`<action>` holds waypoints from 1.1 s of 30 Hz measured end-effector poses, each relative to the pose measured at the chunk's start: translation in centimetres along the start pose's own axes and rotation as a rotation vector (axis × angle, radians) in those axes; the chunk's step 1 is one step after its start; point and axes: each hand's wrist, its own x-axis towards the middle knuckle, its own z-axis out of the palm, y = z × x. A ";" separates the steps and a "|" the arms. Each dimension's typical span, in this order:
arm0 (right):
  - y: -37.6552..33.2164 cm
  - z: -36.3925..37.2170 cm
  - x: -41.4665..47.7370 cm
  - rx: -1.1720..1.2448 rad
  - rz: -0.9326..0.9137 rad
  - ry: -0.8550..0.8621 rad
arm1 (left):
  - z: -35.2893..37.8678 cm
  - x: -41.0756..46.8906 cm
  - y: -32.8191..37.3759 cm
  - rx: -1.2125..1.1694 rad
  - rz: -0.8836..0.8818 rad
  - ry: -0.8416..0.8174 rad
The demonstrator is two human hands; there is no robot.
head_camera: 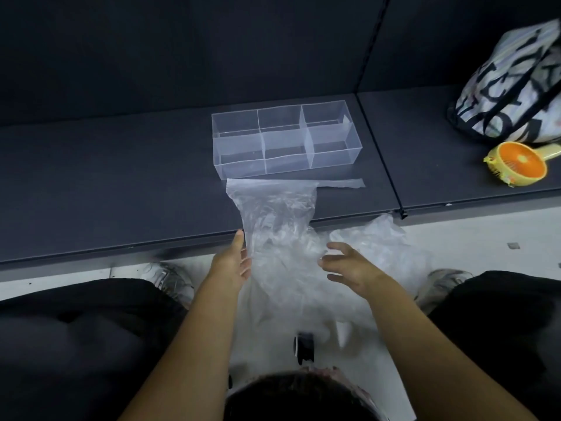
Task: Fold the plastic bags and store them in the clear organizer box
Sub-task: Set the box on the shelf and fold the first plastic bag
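Plastic bag (273,208): translucent, heavily crinkled, top edge lying flat on the dark shelf (121,192) just in front of the clear organizer box (287,138). The rest drapes over the shelf lip and hangs down between the two hands. A thin flat strip of plastic (341,183) runs right from the bag's top corner, along the box's front wall. Box is a 2x3 grid with six compartments and see-through walls, sitting square on the shelf. Left hand (233,262): fingers roughly straight, thumb up, palm facing in against the bag's left edge, touching but no clear grip. Right hand (346,262): fingers spread and loosely bent at the bag's right side, not closed on anything; can't tell for sure if the fingertips make contact. More crumpled clear plastic (379,238) is heaped on the pale floor to the right, below the shelf edge. Far right on the shelf: a black-and-white patterned tote (510,86), with an orange-and-yellow handheld fan (519,164) just in front of it.
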 end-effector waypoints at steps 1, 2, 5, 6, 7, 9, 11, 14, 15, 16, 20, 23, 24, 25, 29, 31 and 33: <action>0.2 0.5 0.1 0.010 -0.015 -0.002 | 0.1 -0.2 -0.3 -0.011 -0.040 -0.054; 0.4 0.9 0.2 0.039 -0.025 -0.010 | 0.2 -0.2 -0.4 -0.031 -0.070 -0.097; 0.7 1.5 0.7 0.164 -0.008 0.018 | 0.7 -0.3 -0.6 -0.146 -0.119 -0.162; 0.6 1.5 0.8 0.189 0.004 0.043 | 0.8 -0.4 -0.5 -0.194 -0.119 -0.164; 0.6 1.5 0.9 0.222 0.015 0.065 | 0.8 -0.4 -0.5 -0.235 -0.107 -0.157; 0.2 0.9 1.2 0.311 0.010 0.117 | 0.8 -0.4 -0.5 -0.269 -0.052 -0.123; -0.6 -0.2 1.2 0.397 -0.021 0.173 | 0.7 -0.3 -0.3 -0.264 0.015 -0.078; -1.8 -2.6 0.9 0.415 -0.075 0.257 | 0.3 0.1 0.1 -0.252 0.102 0.037; -2.2 -3.4 0.8 0.394 -0.087 0.296 | 0.1 0.3 0.2 -0.223 0.135 0.076; -2.4 -4.2 0.7 0.363 -0.095 0.337 | -0.1 0.5 0.3 -0.193 0.165 0.104; -3.1 -6.3 0.5 0.248 -0.086 0.449 | -0.1 1.1 0.1 -0.109 0.214 0.113; -3.3 -7.2 0.7 0.292 -0.006 0.528 | -0.1 1.4 -0.4 -0.143 0.113 0.044; -3.3 -7.4 0.9 0.323 0.001 0.539 | -0.2 1.4 -0.5 -0.149 0.067 -0.011; -3.4 -7.5 1.1 0.352 -0.007 0.542 | -0.2 1.4 -0.4 -0.132 0.020 -0.067; -3.7 -7.2 2.0 0.265 -0.046 0.602 | 0.1 1.3 0.3 0.035 -0.072 -0.123; -4.0 -7.2 2.6 0.136 -0.070 0.702 | 0.3 1.4 0.6 0.080 -0.015 -0.072; -4.4 -7.4 2.9 0.124 -0.093 0.767 | 0.3 1.4 1.2 0.117 0.059 0.039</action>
